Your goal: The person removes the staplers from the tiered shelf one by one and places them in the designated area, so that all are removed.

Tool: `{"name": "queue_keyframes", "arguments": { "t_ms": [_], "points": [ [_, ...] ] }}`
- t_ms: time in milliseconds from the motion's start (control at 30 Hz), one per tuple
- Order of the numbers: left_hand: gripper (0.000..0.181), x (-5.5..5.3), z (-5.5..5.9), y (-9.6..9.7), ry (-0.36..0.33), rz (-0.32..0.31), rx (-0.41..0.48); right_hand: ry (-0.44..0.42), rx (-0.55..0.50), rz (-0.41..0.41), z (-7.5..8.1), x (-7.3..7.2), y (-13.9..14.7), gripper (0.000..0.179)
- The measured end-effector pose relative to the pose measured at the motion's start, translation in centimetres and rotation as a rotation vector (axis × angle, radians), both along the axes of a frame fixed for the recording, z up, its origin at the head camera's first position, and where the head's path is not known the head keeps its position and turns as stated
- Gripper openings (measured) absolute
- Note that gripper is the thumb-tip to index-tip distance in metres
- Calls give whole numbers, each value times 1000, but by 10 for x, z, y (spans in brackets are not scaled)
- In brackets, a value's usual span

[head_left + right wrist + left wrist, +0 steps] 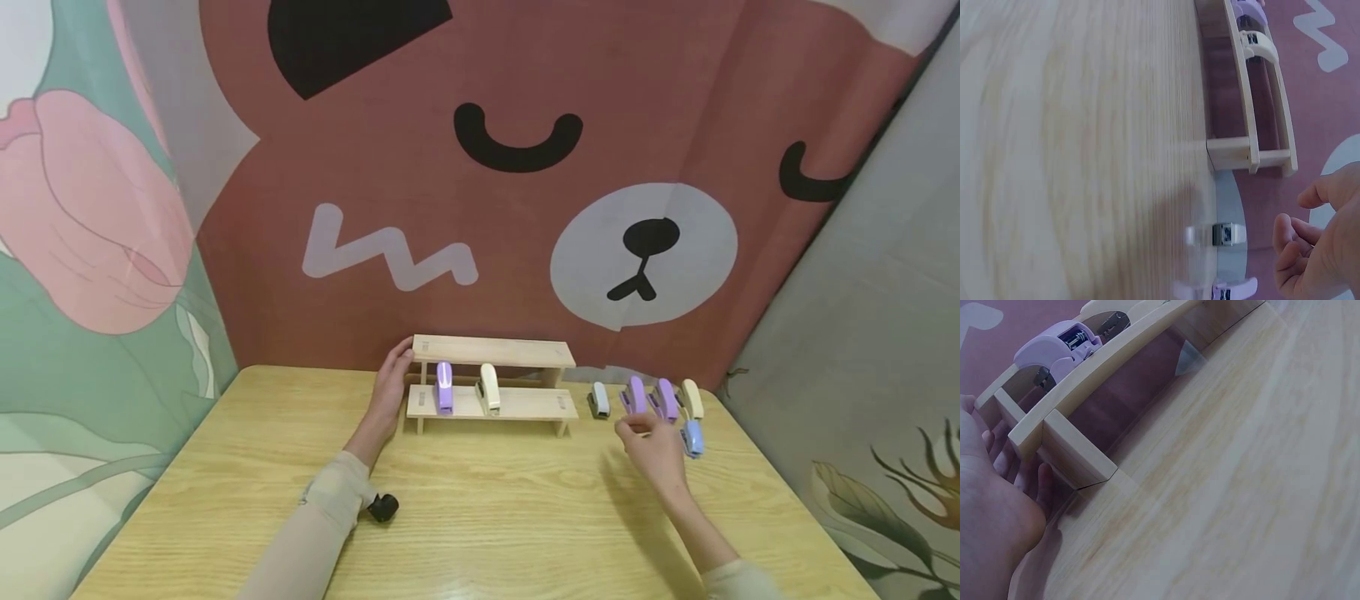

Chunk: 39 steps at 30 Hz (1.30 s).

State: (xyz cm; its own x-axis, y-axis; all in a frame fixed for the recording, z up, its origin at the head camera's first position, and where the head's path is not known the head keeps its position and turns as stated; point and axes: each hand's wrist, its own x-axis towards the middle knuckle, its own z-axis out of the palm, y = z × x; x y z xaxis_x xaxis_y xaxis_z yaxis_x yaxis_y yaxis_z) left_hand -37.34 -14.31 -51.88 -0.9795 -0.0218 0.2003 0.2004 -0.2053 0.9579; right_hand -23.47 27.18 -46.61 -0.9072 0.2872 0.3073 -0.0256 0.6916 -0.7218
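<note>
A two-tier wooden rack [528, 403] stands at the back of the table, and my left hand [388, 390] touches its left end with extended fingers. On the lower tier sit a purple stapler [444, 387] and a cream stapler [490, 388], side by side. My right hand [654, 454] hovers just in front of a second purple stapler [635, 392], thumb and fingers apart and nothing between them in the right wrist view. Around it stand a grey stapler [599, 401], another purple stapler [663, 398], a second cream stapler [692, 397] and a blue stapler [693, 439].
The rack's upper tier [495, 350] rises behind the lower one. A cloth with a bear's face [517, 250] hangs behind the wooden table [480, 517]. Patterned cloths flank both sides. A small black object [384, 507] is at the left cuff.
</note>
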Motion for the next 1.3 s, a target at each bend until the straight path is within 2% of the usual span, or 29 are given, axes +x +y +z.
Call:
{"name": "queue_keyframes", "arguments": {
  "t_ms": [167, 367, 600, 967, 1167, 1300],
  "points": [
    [52, 1, -1, 2, 16, 17, 5, 15, -16, 25, -4, -4, -16, 16],
    [48, 4, -1, 4, 22, 38, 7, -12, -42, 55, -7, -8, -38, 14],
    [51, 4, -1, 4, 23, 23, 11, -6, -61, 86, -6, -15, -63, 11],
    [50, 3, -1, 4, 28, 34, 13, 1, -100, 209, -1, -30, -107, 8],
    [48, 3, -1, 5, 34, 50, 20, -9, -123, 246, -2, -37, -127, 12],
    [49, 2, -1, 4, 35, 38, 14, -9, -149, 266, -2, -41, -138, 23]
  ]
}}
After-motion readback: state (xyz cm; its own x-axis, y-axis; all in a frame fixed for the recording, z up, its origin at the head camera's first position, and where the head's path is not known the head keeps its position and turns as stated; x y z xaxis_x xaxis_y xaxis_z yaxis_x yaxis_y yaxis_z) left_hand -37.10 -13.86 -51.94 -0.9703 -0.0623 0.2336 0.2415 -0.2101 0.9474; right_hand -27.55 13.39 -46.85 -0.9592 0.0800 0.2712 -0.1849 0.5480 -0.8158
